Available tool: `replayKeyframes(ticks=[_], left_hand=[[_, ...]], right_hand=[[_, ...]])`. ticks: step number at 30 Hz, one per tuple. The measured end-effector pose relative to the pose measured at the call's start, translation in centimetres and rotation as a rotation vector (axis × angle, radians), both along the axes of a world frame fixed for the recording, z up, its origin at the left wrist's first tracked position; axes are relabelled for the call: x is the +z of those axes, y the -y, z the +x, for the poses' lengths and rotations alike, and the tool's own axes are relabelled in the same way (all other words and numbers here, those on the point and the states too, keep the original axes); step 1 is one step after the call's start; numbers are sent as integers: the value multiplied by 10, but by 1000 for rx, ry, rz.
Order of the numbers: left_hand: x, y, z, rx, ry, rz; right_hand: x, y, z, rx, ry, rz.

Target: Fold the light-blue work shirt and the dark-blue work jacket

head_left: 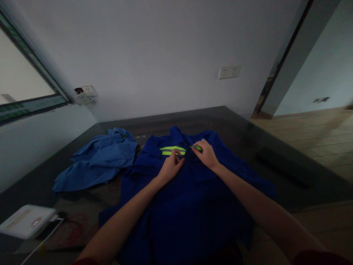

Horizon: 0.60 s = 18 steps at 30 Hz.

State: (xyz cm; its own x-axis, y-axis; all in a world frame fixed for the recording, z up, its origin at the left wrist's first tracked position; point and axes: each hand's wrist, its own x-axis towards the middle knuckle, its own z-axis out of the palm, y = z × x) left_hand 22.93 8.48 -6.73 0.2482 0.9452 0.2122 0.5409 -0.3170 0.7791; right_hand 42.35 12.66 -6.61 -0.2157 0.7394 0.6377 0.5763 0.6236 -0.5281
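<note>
A dark blue work jacket [176,209] is spread over the dark table with its collar at the far end. Across its chest runs a yellow-green and grey reflective stripe [168,150]. My left hand [172,165] has its fingers closed on the jacket's front edge, just below the left part of the stripe. My right hand [205,152] pinches the opposite front edge where the stripe's other part shows between the fingers. The exact spot under the fingertips is hard to make out in the dim light.
A lighter blue garment [102,158] lies crumpled to the left. At the near left is a white box-shaped device [27,221] with a cable [44,239]. A long black object [284,165] rests on the right of the table [239,129]. A wall [165,66] stands behind.
</note>
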Motion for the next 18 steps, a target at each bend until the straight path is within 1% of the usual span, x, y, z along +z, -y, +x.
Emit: replayKeyframes(ticks=[5, 7, 11, 12, 14, 16, 18], left_hand=[[15, 14, 3, -93, -333, -2], [17, 18, 1, -96, -383, 2], [16, 20, -7, -87, -393, -33], [17, 21, -9, -71, -399, -38], [20, 26, -12, -1, -428, -2], [27, 35, -11, 84, -490, 61], [35, 45, -7, 118, -570, 73]], right_hand=[[0, -17, 9, -109, -75, -16], [1, -24, 10, -126, -71, -30], [5, -35, 10, -144, -45, -41], [8, -37, 10, -152, -47, -36], [14, -42, 10, -169, -60, -19], [22, -45, 10, -183, -82, 3], [31, -49, 10, -201, -114, 23]])
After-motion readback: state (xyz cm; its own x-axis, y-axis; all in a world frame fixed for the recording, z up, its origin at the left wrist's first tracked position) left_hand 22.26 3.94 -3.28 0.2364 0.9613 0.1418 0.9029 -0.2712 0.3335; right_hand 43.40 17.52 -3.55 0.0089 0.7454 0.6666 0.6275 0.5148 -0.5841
